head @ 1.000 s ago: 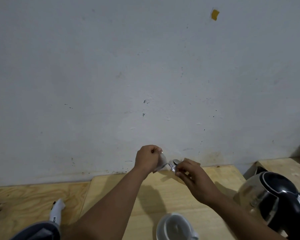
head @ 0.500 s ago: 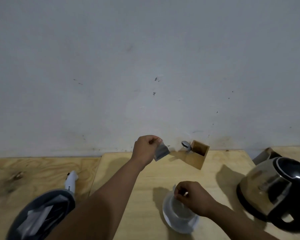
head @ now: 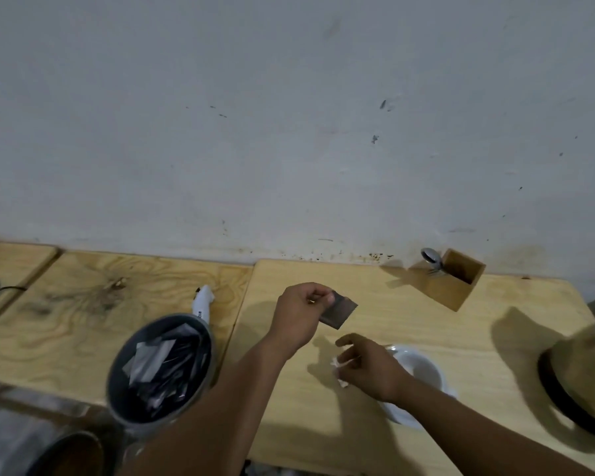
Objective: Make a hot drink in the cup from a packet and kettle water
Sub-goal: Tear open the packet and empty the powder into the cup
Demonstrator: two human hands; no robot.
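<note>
The packet (head: 339, 309) is pinched at one edge in the fingers of the left hand (head: 299, 316), held above the worktop (head: 375, 290) between the bin and the cup. At far left the grey bin (head: 158, 365) holds discarded wrappers. To the packet's right, the right hand (head: 368, 365) pinches a small white scrap, apparently its contents or a torn piece; I cannot tell which. The hand hangs just beside the white cup (head: 423, 371), which looks empty. Behind stands a wooden holder (head: 454, 285) with a spoon (head: 431, 257), and the kettle (head: 581, 372) sits at the right edge. I judge the packet opened; loading the cup, pouring and stirring remain. Half a second ago the right hand was over the cup; now it has drawn leftward off it.
</note>
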